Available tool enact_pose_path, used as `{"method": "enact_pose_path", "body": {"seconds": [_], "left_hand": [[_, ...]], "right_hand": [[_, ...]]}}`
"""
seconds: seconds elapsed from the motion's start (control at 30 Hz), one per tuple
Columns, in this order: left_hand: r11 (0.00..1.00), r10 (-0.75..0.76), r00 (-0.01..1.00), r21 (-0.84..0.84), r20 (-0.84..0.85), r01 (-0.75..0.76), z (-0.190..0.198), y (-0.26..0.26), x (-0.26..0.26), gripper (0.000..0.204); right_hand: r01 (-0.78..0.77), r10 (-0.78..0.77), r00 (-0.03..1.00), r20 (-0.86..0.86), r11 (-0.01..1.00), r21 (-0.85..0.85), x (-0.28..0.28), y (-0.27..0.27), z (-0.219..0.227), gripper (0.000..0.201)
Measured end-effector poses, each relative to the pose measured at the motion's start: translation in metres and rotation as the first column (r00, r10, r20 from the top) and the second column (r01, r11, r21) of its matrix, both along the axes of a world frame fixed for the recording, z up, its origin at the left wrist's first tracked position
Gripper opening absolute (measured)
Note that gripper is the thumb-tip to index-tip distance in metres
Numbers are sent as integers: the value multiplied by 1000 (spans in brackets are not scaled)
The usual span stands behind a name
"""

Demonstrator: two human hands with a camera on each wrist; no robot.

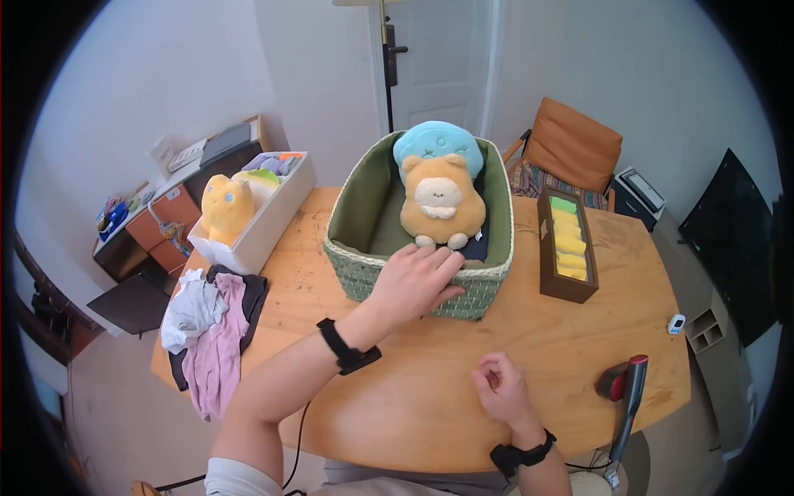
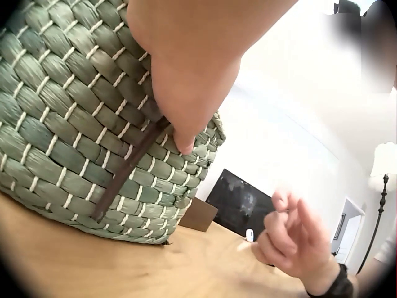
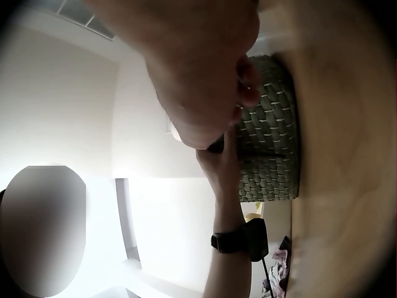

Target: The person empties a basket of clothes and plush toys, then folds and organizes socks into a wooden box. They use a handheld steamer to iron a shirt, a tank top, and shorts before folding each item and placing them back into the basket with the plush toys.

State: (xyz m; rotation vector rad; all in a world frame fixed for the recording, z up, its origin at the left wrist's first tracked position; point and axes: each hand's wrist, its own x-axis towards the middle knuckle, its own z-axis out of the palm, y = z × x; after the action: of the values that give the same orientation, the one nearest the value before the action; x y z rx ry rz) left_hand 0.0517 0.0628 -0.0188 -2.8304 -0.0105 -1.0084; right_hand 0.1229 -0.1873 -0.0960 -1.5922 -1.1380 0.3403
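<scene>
A green woven basket point(image 1: 356, 285) with a green lining stands on the wooden table. Inside it, a tan plush bear point(image 1: 463, 211) leans on a light blue plush point(image 1: 434, 136), with dark cloth beside them. My left hand point(image 1: 413, 285) grips the front rim, fingers over the edge by the bear's feet and thumb on the woven outside; the left wrist view shows that thumb against the weave point(image 2: 68, 124). My right hand point(image 1: 504, 388) is raised near the table's front, its fingers loosely curled around nothing. The left wrist view also shows this right hand point(image 2: 294, 239) apart from the basket.
Left are a white box point(image 1: 277, 211) with a yellow plush and folded items, and a clothes pile point(image 1: 219, 331). On the right stand a brown box point(image 1: 569, 285) of yellow and green rolled cloths, a small white device point(image 1: 676, 323) and a dark red-and-grey handheld appliance point(image 1: 633, 388).
</scene>
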Motion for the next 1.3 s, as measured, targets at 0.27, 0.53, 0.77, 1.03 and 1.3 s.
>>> {"method": "enact_pose_path", "body": {"seconds": [0.27,0.53,0.77,1.03,1.3], "left_hand": [[986,116,993,-115,-25,-118,1,7,37,51],[977,202,978,54,45,-204,-38,-29,-31,76],[581,750,578,-97,-322,-808,-70,72,-200,71],[394,858,391,-63,-333,-917,-136,148,-325,27],[341,845,403,-225,-353,-913,-5,135,-298,36]], "right_hand": [[-65,68,998,10,985,-161,13,9,-27,13],[-88,79,996,-41,949,-303,17,12,-33,15],[-119,142,989,42,930,-347,14,12,-30,13],[-107,211,955,208,901,-420,2,6,-13,15],[-107,190,967,168,906,-409,0,6,-11,15]]}}
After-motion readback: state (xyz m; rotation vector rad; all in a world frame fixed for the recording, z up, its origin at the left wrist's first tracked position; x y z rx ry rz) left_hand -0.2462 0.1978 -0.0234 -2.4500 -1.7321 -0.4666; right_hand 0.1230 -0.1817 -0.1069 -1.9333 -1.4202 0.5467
